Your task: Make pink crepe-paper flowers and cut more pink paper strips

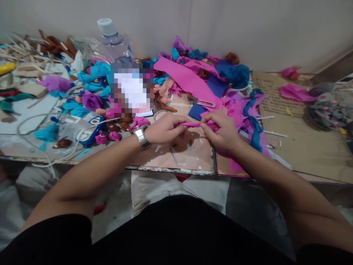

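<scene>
Between my hands, just above the table, stretches a narrow folded strip of pink crepe paper (192, 124). My left hand (164, 129), with a metal watch at the wrist, pinches the strip's left end. Thumb and fingers of my right hand (222, 130) close on its other end, where more pink paper bunches up. Right behind the hands lies a wide pink crepe paper sheet (190, 79), with a pair of thread snips (202, 102) on it. A dark blue piece (197, 111) shows under the snips.
A clear bottle (117, 46) stands at the back, behind a blurred-out phone (134, 92). Crumpled paper flowers and a blue-white device with a white cable (92, 130) lie left. Cardboard (292, 143) and a dark speckled bundle (328, 110) are right.
</scene>
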Demonstrator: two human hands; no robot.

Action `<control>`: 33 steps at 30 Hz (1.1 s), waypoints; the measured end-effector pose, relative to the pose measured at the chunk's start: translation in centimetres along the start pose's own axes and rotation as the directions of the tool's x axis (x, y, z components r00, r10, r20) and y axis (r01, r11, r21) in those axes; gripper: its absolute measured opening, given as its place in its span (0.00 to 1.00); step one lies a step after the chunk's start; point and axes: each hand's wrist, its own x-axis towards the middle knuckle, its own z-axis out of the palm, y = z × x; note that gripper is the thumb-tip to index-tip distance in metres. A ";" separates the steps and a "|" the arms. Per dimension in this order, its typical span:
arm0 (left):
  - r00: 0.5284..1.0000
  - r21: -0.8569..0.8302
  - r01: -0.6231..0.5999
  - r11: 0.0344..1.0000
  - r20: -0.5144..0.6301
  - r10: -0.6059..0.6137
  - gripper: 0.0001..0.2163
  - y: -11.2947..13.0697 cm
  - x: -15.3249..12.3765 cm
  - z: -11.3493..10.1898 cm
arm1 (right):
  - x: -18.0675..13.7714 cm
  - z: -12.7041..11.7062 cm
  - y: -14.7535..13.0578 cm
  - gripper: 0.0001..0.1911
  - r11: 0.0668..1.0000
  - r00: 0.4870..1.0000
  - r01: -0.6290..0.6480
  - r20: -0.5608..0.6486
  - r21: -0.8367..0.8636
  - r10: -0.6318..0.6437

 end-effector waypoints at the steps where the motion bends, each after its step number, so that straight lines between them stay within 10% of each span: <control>1: 0.999 -0.079 0.023 0.997 -0.027 -0.025 0.15 0.0 0.0 0.0 | 0.0 0.0 0.0 0.06 1.000 1.000 -0.010 -0.020 0.011 0.010; 8: 0.963 -0.567 0.060 0.822 -0.183 -0.196 0.13 0.0 0.1 0.1 | 0.0 -0.1 0.3 0.06 0.988 0.983 -0.076 -0.159 0.133 0.097; 20: 0.868 -0.733 -0.045 0.679 -0.365 -0.337 0.04 -0.8 0.5 0.3 | -0.1 0.0 0.2 0.07 0.982 0.976 -0.073 -0.188 0.172 0.106; 27: 0.794 -0.517 -0.060 0.854 -0.543 -0.273 0.15 -1.3 0.7 0.3 | -0.1 0.0 0.0 0.07 0.990 0.981 -0.033 -0.183 0.139 0.058; 33: 0.864 -0.013 0.021 1.000 -0.503 -0.025 0.16 -0.9 0.5 0.3 | -0.1 0.1 -0.2 0.08 0.999 0.994 0.011 -0.108 0.049 -0.006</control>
